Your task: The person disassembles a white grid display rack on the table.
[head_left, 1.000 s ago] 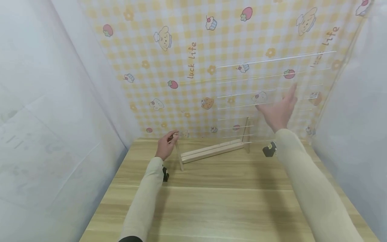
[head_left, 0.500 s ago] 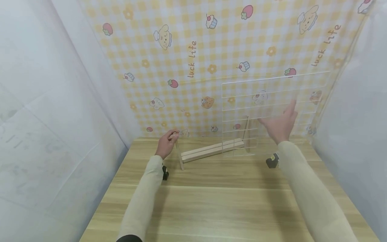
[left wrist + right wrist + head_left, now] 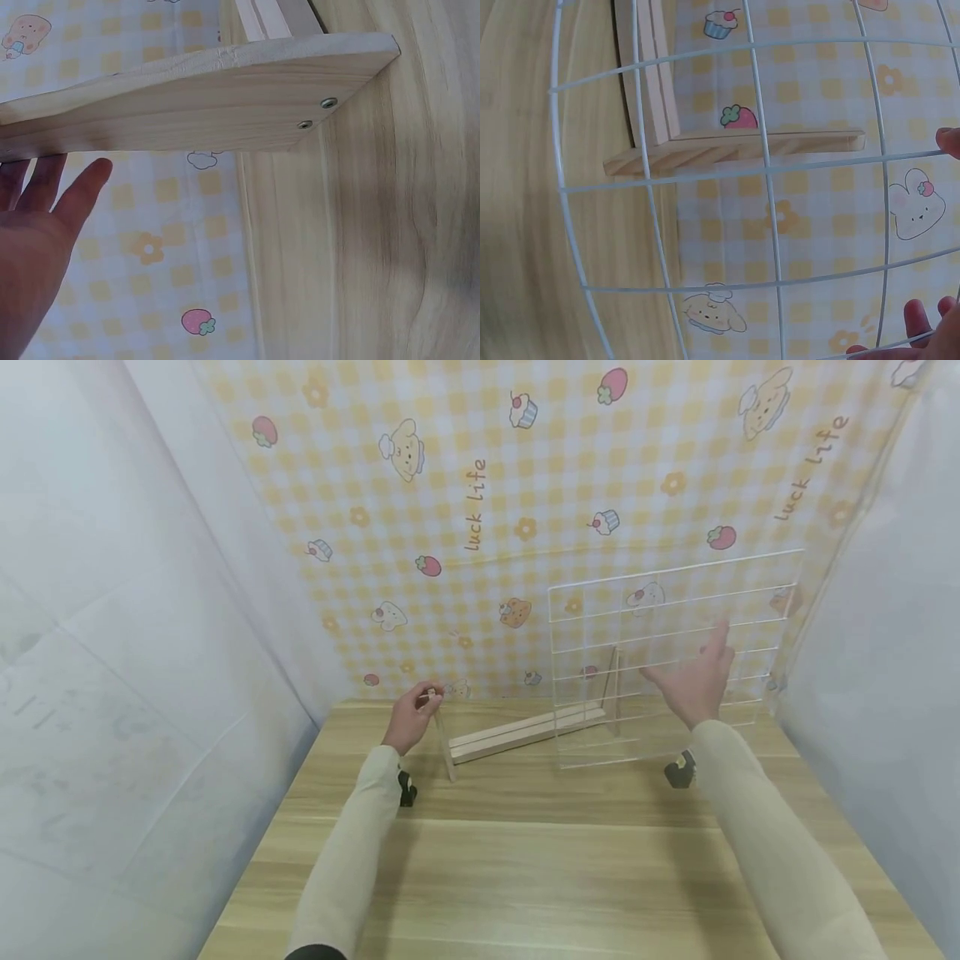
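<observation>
A low wooden rack (image 3: 517, 737) with two upright end pieces stands at the back of the table. My left hand (image 3: 411, 720) grips the top of its left end piece (image 3: 195, 105), where two screw heads show on the outer face. To the right, my right hand (image 3: 692, 687) holds a white wire grid panel (image 3: 675, 569) upright, in front of the rack's right end. In the right wrist view the thumb and some fingertips show at the right edge by the wires, and the rack's right end piece (image 3: 735, 150) is seen through the grid (image 3: 767, 170).
A wood-grain table (image 3: 510, 877) reaches toward me. Behind it hangs a yellow checked cloth (image 3: 480, 610) with cartoon prints. Pale sheet walls (image 3: 150, 710) close in the left and right sides. Each wrist carries a small black camera (image 3: 681, 770).
The wire grid panel has come down and somewhat left with my right hand, from higher against the cloth. My left hand has stayed on the rack's left end.
</observation>
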A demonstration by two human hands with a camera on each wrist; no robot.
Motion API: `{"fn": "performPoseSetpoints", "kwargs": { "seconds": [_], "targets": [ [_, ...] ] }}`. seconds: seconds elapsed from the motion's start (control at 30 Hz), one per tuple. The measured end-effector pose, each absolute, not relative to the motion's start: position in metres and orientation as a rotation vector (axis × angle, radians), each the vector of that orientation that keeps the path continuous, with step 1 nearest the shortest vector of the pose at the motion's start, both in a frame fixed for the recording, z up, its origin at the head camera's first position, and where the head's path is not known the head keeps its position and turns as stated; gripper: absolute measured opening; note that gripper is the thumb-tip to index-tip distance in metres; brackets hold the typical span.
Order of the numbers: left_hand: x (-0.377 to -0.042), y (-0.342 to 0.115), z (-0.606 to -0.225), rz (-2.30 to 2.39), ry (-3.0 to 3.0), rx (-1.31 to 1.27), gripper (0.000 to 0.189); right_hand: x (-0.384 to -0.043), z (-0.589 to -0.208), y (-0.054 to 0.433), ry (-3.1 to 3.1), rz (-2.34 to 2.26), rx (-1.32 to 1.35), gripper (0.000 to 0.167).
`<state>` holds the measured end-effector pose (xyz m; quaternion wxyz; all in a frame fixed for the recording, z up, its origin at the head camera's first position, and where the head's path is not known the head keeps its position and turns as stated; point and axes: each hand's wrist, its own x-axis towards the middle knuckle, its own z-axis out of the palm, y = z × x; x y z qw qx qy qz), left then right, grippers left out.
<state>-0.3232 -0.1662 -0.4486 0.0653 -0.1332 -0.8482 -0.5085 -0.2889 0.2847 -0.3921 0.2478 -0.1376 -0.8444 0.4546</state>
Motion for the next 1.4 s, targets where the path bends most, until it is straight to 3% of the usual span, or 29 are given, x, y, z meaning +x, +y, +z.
{"fn": "performPoseSetpoints", "kwargs": {
  "seconds": [0.33,0.93,1.4],
  "targets": [
    [-0.311,-0.174,-0.451,-1.522,-2.572,-0.419,0.028,-0.290,-0.396,0.289,-2.394,1.205,-0.315,0.145],
    [-0.279,-0.183,-0.458,-1.554,-2.538,-0.356,0.030,-0.293,-0.398,0.289,-2.651,0.975,-0.014,0.136],
    [-0.255,-0.185,-0.460,-1.602,-2.495,-0.298,0.023,-0.290,-0.400,0.291,-2.893,0.855,0.226,0.140]
  ]
}}
